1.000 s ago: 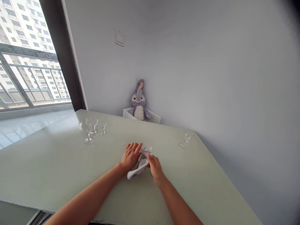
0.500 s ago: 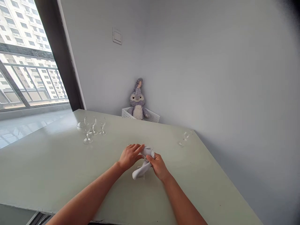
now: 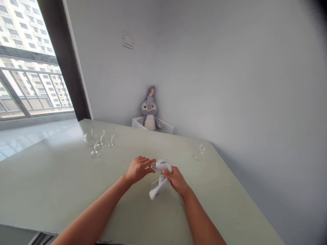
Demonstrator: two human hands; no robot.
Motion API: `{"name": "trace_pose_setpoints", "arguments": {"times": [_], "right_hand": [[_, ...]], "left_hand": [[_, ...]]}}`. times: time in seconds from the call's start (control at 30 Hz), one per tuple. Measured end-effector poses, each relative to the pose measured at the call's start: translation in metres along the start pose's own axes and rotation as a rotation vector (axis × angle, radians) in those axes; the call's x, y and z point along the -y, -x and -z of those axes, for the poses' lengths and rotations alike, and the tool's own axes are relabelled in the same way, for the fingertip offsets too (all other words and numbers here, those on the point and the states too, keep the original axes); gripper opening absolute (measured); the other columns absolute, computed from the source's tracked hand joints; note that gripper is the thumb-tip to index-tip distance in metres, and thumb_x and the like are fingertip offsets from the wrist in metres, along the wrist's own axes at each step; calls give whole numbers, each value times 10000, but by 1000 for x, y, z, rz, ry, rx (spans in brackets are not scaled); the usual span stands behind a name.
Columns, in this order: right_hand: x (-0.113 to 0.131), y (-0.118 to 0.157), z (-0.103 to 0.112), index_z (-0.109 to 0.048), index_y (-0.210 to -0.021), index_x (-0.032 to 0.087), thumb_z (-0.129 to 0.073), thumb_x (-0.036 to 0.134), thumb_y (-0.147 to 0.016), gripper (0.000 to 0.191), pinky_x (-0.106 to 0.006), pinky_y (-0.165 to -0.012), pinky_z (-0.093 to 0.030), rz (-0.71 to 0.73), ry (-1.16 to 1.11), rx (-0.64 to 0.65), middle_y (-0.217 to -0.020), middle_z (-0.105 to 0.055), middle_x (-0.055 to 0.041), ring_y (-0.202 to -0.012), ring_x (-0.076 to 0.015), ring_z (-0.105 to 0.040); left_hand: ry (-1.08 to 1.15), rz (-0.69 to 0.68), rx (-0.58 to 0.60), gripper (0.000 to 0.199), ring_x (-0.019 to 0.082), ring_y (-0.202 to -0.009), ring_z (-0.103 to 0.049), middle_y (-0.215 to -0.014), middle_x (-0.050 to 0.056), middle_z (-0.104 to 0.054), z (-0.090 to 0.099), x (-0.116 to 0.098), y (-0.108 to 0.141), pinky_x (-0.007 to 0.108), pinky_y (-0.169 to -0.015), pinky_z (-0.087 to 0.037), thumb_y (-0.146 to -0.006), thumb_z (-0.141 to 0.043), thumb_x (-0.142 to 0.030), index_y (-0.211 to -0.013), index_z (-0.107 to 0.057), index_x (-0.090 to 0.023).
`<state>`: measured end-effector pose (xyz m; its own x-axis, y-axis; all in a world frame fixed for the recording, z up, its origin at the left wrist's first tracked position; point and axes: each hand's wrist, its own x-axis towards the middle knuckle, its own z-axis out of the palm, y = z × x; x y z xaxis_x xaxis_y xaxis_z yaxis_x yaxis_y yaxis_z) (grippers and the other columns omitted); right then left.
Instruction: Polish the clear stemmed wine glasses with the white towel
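Note:
Above the middle of the table, my right hand (image 3: 177, 178) grips a pale grey cloth (image 3: 158, 187), one end of which hangs down. The cloth is wrapped around the bowl of a clear stemmed glass (image 3: 160, 165), which lies tilted sideways between my hands. My left hand (image 3: 140, 169) closes its fingers and thumb on the stem and foot end of the glass, at the left. The part of the bowl inside the cloth is hidden.
Several clear stemmed glasses (image 3: 95, 153) stand together at the left back of the pale green table (image 3: 63, 180). Another glass (image 3: 201, 148) is near the right back edge. Behind the table, a plush rabbit (image 3: 150, 112) sits in a white basket (image 3: 167, 128).
My left hand has shifted slightly left and my right hand slightly right. More of the glass shows between them, and the hanging cloth end has swung right and lower.

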<state>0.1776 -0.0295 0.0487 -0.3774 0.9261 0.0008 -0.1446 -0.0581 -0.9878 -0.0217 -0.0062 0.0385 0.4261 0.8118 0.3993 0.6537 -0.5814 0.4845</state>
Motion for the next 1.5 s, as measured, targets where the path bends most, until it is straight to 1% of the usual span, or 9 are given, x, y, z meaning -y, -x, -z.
{"name": "trace_pose_setpoints", "arguments": {"times": [0.2, 0.37, 0.47, 0.7, 0.87, 1.1, 1.33, 1.4, 1.5], "right_hand": [[14, 8, 12, -634, -657, 131, -660, 444, -659, 314, -204, -488, -269, -27, 211, 137, -518, -448, 38, -498, -83, -372], [-2, -5, 10, -637, -716, 141, -660, 449, -661, 314, -207, -469, -298, -44, -103, -174, -518, -467, 37, -471, -80, -377], [-9, -8, 2, -636, -753, 147, -643, 453, -675, 316, -207, -465, -314, -52, -227, -240, -534, -475, 34, -467, -77, -373], [10, 6, 4, -668, -772, 166, -661, 317, -651, 193, -219, -551, -359, -21, 244, 162, -639, -557, 18, -586, -116, -469], [14, 10, 11, -642, -625, 175, -632, 247, -660, 80, -215, -542, -338, 53, 419, 198, -574, -525, 40, -563, -112, -446], [3, -7, 25, -697, -799, 230, -581, 228, -703, 150, -284, -714, -399, 262, 565, -73, -752, -652, 3, -734, -176, -554], [-8, -8, 35, -613, -1070, 246, -505, 313, -792, 305, -370, -874, -381, 456, 650, -634, -1070, -616, -51, -985, -230, -529], [-11, -6, 19, -552, -1162, 225, -486, 397, -813, 394, -402, -922, -353, 575, 828, -511, -1144, -576, -76, -1075, -257, -476], [-17, -4, -8, -515, -1203, 212, -427, 449, -847, 437, -456, -1020, -240, 707, 1154, -140, -1187, -557, -70, -1211, -279, -350]], "left_hand": [[427, 185, 381, 415, 113, -532, -518, -622, 0, -605, 0, 0, 5, 230, -551, -405, -771, -480, -515, -1004, -640, -211], [-52, -19, -47, 404, 212, -845, -557, -846, 76, -643, -8, -13, 0, 376, -841, -375, -785, -501, -450, -1118, -574, -234], [-138, -98, -66, 386, 211, -812, -551, -775, 84, -626, -9, -9, -2, 379, -831, -369, -770, -522, -463, -1062, -596, -222], [414, 184, 267, 336, 90, -508, -422, -542, -27, -500, 0, 7, 3, 210, -496, -306, -710, -553, -514, -756, -648, -195], [829, 232, 567, 407, 65, -454, -367, -491, -24, -449, 6, 4, 2, 205, -459, -279, -729, -534, -501, -552, -506, -136], [882, 316, 464, 370, 61, -438, -356, -491, -40, -435, 7, 5, -3, 202, -460, -292, -709, -557, -495, -708, -588, -127], [532, 541, 181, 391, 72, -444, -394, -525, -31, -472, 0, 24, -3, 203, -463, -308, -719, -490, -535, -655, -578, -159], [365, 550, 178, 369, 81, -439, -416, -528, -29, -495, -4, 25, -3, 204, -457, -307, -739, -460, -513, -715, -604, -174], [74, 440, 204, 290, 97, -459, -462, -542, -8, -540, -11, 18, -1, 207, -472, -312, -749, -462, -412, -708, -616, -170]]}}
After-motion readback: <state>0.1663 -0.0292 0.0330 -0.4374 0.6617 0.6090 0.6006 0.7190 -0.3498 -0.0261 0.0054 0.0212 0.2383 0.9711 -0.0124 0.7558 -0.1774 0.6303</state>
